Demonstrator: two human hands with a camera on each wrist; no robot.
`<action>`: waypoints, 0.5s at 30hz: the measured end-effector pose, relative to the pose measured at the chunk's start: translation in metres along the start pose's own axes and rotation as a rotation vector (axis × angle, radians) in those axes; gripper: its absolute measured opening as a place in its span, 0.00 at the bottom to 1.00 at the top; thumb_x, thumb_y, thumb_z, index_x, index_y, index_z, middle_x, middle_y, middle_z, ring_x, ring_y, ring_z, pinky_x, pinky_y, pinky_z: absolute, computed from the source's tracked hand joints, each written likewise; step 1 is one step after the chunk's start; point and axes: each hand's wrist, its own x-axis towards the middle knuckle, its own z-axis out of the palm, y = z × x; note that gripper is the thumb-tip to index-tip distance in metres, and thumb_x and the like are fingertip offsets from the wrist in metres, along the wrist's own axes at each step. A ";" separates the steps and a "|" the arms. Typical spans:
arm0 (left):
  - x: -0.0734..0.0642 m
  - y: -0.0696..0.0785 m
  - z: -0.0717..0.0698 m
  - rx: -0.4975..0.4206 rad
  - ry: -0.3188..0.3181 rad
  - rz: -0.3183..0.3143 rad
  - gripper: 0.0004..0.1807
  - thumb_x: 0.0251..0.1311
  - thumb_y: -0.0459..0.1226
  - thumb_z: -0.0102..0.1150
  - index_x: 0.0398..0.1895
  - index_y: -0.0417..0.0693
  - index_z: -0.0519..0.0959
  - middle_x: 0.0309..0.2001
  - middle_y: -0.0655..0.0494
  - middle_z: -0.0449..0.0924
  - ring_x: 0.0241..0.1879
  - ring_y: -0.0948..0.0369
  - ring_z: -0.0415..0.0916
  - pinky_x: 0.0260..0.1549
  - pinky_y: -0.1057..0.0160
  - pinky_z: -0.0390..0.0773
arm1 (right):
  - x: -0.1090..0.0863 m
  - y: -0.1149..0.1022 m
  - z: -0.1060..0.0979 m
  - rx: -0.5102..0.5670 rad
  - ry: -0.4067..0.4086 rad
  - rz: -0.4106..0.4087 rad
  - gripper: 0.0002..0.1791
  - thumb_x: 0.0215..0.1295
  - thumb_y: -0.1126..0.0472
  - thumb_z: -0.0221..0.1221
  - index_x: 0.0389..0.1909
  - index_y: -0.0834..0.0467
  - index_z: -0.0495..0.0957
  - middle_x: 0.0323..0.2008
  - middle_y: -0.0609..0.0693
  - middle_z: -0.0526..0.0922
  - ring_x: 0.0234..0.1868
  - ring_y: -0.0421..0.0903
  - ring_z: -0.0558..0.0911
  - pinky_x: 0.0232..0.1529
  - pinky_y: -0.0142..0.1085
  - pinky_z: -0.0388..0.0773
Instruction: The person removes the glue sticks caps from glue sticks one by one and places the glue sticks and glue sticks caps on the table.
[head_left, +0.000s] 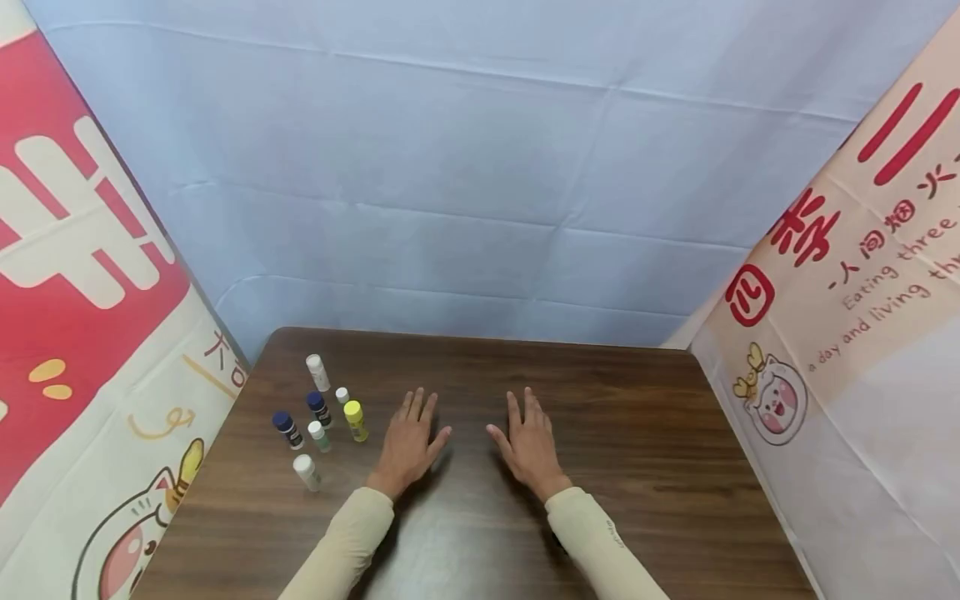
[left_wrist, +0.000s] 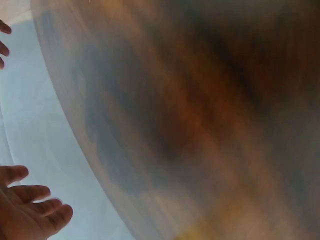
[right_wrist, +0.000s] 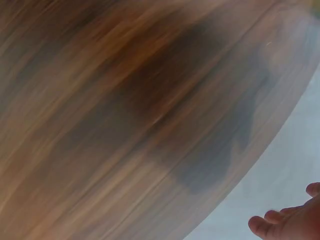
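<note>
One dark wood-grain table [head_left: 645, 433] lies before us, with our left hand [head_left: 408, 443] and right hand [head_left: 532, 445] over it, fingers straight, and seven capped tubes [head_left: 320, 411] upright left of both, the yellow tube [head_left: 356, 423] nearest.

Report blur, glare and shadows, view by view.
Head: table fairly sharp, pale glare at its near middle, dark shadows beside the left hand and right hand; left wrist: table blurred, its edge bowed; right wrist: table streaked, edge bowed, with a dark patch, shadow or reflection unclear.
</note>
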 end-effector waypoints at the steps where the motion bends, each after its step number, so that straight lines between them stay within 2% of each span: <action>1: -0.001 0.001 0.000 -0.028 0.020 -0.009 0.36 0.68 0.52 0.51 0.70 0.39 0.61 0.69 0.35 0.58 0.67 0.40 0.57 0.58 0.40 0.65 | 0.001 -0.003 0.001 0.018 0.009 -0.007 0.41 0.72 0.38 0.45 0.73 0.63 0.52 0.72 0.69 0.48 0.68 0.67 0.58 0.62 0.61 0.59; 5: -0.007 0.006 0.000 -0.165 0.119 -0.093 0.28 0.67 0.46 0.55 0.64 0.38 0.70 0.61 0.38 0.72 0.58 0.43 0.71 0.54 0.43 0.71 | 0.006 -0.017 0.003 0.065 0.007 -0.015 0.41 0.72 0.38 0.44 0.74 0.63 0.51 0.71 0.70 0.50 0.64 0.68 0.66 0.60 0.60 0.63; 8: -0.014 0.010 -0.001 -0.266 0.218 -0.183 0.23 0.65 0.42 0.57 0.59 0.39 0.75 0.55 0.42 0.78 0.53 0.45 0.76 0.51 0.46 0.74 | 0.009 -0.029 0.005 0.100 -0.014 -0.015 0.42 0.73 0.38 0.42 0.74 0.63 0.48 0.72 0.70 0.49 0.64 0.68 0.65 0.60 0.60 0.63; 10: -0.019 0.012 0.000 -0.322 0.302 -0.240 0.19 0.63 0.39 0.59 0.56 0.39 0.78 0.50 0.43 0.81 0.48 0.47 0.79 0.46 0.47 0.77 | 0.010 -0.037 0.008 0.128 -0.026 -0.022 0.42 0.73 0.37 0.41 0.74 0.63 0.47 0.72 0.69 0.48 0.64 0.68 0.64 0.60 0.60 0.63; 13: -0.026 0.015 0.001 -0.359 0.426 -0.345 0.14 0.61 0.36 0.60 0.48 0.40 0.82 0.41 0.46 0.84 0.38 0.51 0.82 0.37 0.50 0.80 | 0.013 -0.048 0.011 0.152 -0.051 -0.030 0.43 0.73 0.36 0.40 0.75 0.63 0.44 0.73 0.68 0.47 0.60 0.67 0.70 0.57 0.58 0.68; 15: -0.030 0.017 0.002 -0.366 0.498 -0.440 0.10 0.60 0.34 0.60 0.43 0.42 0.83 0.35 0.49 0.85 0.32 0.54 0.82 0.32 0.51 0.79 | 0.016 -0.055 0.013 0.158 -0.064 -0.030 0.44 0.73 0.36 0.39 0.75 0.63 0.43 0.73 0.68 0.47 0.53 0.65 0.76 0.51 0.55 0.74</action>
